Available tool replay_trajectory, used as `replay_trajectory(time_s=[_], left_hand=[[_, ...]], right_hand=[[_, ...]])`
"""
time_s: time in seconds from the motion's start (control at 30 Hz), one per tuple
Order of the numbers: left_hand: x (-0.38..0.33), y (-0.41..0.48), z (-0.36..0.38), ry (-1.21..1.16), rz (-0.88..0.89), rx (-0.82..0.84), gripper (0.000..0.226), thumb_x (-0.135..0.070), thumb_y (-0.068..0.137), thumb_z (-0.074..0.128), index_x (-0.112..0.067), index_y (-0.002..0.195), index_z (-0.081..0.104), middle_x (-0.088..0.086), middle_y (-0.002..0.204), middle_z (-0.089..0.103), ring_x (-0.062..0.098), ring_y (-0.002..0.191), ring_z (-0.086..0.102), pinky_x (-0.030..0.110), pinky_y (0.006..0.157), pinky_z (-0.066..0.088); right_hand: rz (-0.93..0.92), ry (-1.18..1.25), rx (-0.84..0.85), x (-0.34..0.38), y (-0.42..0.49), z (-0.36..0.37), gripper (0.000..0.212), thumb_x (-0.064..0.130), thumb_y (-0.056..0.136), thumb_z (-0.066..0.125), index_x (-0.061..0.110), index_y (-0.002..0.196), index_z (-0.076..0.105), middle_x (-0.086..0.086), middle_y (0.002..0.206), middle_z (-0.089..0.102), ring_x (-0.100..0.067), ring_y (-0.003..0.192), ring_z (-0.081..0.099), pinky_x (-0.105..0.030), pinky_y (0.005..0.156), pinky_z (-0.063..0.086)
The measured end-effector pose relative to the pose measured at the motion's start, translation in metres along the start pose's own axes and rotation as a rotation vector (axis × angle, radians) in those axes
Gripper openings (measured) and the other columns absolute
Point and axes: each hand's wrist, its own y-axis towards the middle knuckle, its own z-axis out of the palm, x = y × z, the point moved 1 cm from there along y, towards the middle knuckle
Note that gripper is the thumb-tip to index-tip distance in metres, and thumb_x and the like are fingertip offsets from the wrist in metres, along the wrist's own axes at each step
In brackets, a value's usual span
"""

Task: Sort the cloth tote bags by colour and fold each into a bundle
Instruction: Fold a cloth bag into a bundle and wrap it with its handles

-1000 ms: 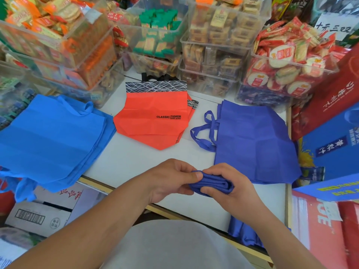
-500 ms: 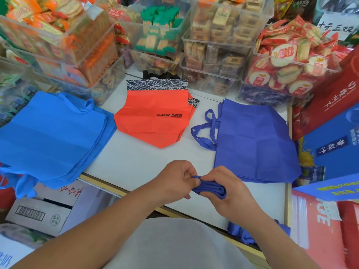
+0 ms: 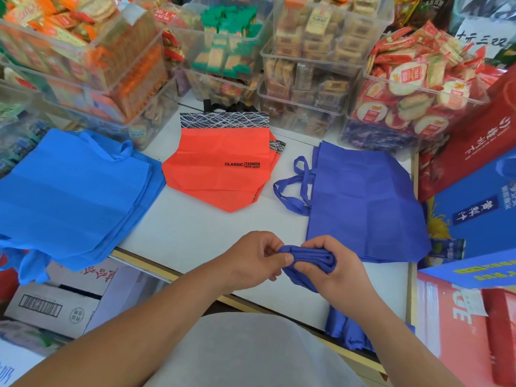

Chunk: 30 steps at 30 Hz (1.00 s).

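Tighter now than a second ago: the indigo bundle point(image 3: 312, 259) has been squeezed more compact, and both hands have edged a touch toward six o'clock, closer to the worktop's near edge. Left hand point(image 3: 255, 259) pinches the roll's end, thumb pressed on the cloth; right hand point(image 3: 339, 268) is clenched around the body of it, fingers point(image 3: 317, 244) curled over the top. Some loose indigo fabric trails down past the right wrist and over the edge, so this one isn't fully tucked in yet.

Moving outward: at two o'clock from the hands lies the indigo pile point(image 3: 365, 202), flat, handles looping out toward nine o'clock, its near edge just beside the right hand. At twelve o'clock sits the orange pile point(image 3: 220, 169) with its black-patterned top band, a few bags stacked loosely. Over at ten o'clock the bright blue pile point(image 3: 72, 191) is spread flat and hangs over the corner of the white worktop point(image 3: 195, 236). Clear snack bins point(image 3: 307, 79) crowd the far side.

Where does that leave things? Sorting looks done, I'd say: three colours, three separate piles. Folding looks barely started: this is the only bundle in sight, everything else lies flat and unfolded.
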Motion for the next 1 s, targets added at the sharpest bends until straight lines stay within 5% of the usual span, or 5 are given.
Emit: replay_trajectory(time_s=[0.1,0.23,0.57,0.87,1.0], left_hand=[[0.002,0.002,0.006,0.170,0.028,-0.125,0.012,-0.028,0.093,0.069,-0.017,0.092,0.064,0.001,0.083,0.070,0.017,0.074,0.068,0.036,0.073,0.059],[0.001,0.003,0.014,0.320,0.091,-0.227,0.010,-0.026,0.094,0.067,-0.019,0.090,0.061,-0.006,0.078,0.063,0.011,0.069,0.058,0.026,0.064,0.048],[-0.013,0.004,0.019,-0.201,-0.093,-0.264,0.012,-0.019,0.092,0.072,-0.010,0.084,0.070,-0.004,0.067,0.065,0.005,0.054,0.055,0.017,0.053,0.045],[-0.017,0.012,0.012,0.040,0.144,-0.325,0.006,-0.022,0.090,0.071,-0.019,0.085,0.072,-0.002,0.077,0.072,0.009,0.070,0.066,0.030,0.070,0.058],[-0.018,0.009,0.009,0.112,0.220,-0.230,0.006,-0.027,0.094,0.066,-0.030,0.095,0.072,-0.012,0.100,0.064,0.004,0.090,0.061,0.015,0.078,0.047]], right_hand=[[0.010,-0.041,-0.027,-0.004,0.001,0.006,0.022,0.020,0.087,0.080,0.031,0.098,0.064,0.017,0.087,0.068,-0.007,0.080,0.065,-0.016,0.063,0.051],[0.007,-0.113,-0.067,-0.011,0.000,0.014,0.023,0.028,0.086,0.080,0.034,0.100,0.063,0.013,0.091,0.068,-0.008,0.081,0.064,-0.019,0.063,0.051],[-0.249,-0.207,0.034,-0.002,0.003,0.004,0.028,0.019,0.083,0.082,0.037,0.095,0.065,0.014,0.094,0.059,-0.014,0.087,0.061,-0.017,0.071,0.047],[0.004,-0.022,-0.081,0.001,0.008,-0.003,0.041,0.028,0.077,0.087,0.036,0.099,0.054,0.010,0.101,0.060,-0.013,0.081,0.066,-0.022,0.061,0.053],[0.097,0.078,-0.143,-0.001,0.003,-0.005,0.027,0.020,0.078,0.086,0.032,0.094,0.067,0.015,0.086,0.071,-0.011,0.078,0.067,-0.018,0.061,0.054]])
